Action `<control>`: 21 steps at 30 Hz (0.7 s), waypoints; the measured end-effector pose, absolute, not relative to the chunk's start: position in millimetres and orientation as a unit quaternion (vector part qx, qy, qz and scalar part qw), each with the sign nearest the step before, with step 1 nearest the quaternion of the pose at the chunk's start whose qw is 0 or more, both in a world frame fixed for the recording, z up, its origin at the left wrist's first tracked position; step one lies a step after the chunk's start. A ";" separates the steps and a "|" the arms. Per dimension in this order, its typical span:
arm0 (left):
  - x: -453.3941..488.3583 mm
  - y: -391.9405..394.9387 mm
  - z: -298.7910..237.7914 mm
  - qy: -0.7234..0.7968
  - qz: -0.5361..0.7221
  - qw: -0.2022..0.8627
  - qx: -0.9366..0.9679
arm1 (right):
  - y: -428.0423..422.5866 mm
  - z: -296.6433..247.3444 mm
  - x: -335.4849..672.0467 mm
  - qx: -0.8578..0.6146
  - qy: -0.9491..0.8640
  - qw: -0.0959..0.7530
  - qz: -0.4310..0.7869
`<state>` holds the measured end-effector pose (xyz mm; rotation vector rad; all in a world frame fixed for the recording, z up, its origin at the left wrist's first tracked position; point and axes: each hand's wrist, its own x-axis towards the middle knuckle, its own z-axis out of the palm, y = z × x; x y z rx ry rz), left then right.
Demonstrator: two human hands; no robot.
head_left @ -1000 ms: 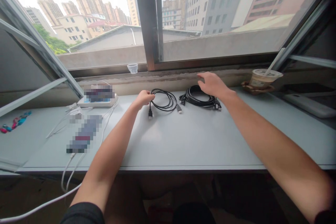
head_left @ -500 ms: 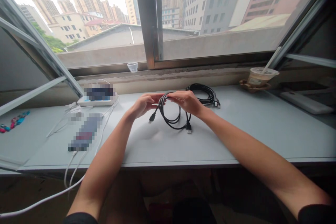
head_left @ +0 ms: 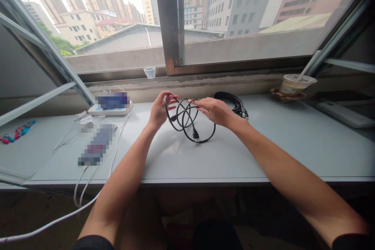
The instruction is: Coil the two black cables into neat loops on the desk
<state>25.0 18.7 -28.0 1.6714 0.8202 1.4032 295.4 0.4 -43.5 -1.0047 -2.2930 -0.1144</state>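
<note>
A black HDMI cable (head_left: 195, 135) hangs in loose, spread loops between my hands, just above the grey-white tabletop. My left hand (head_left: 159, 111) pinches the loops on the left side, between thumb and fingers. On the right, my right hand (head_left: 218, 111) grips the upper part of the loops with its fingertips. One plug dangles at the lower middle of the loops; the other shows near my left fingers. Behind my right hand lies a second coiled black cable (head_left: 227, 94), partly hidden by that hand.
At left are a blurred phone-like object (head_left: 98, 144), white charging cords and a white power strip (head_left: 92, 110). A drink cup (head_left: 295, 85) in a cardboard holder stands back right. A small clear cup (head_left: 150, 72) sits on the window ledge. Metal frames flank the table.
My hands have moved apart, and the tight cable coil has opened into separate loops between them. The lower plug has swung left. The view has shifted slightly.
</note>
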 end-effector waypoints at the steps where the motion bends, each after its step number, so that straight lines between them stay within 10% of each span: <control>1: 23.1 20.0 -27.7 0.329 0.561 0.388 0.653 | 2.0 -44.8 299.6 -0.394 -0.869 0.295 -0.044; 13: 1.7 36.6 -23.1 0.363 0.679 0.312 0.556 | 7.4 -41.4 318.5 -0.422 -0.854 0.305 -0.022; 21: -4.3 44.1 -23.7 0.366 0.669 0.347 0.546 | 12.6 -36.8 336.2 -0.529 -0.832 0.158 -0.061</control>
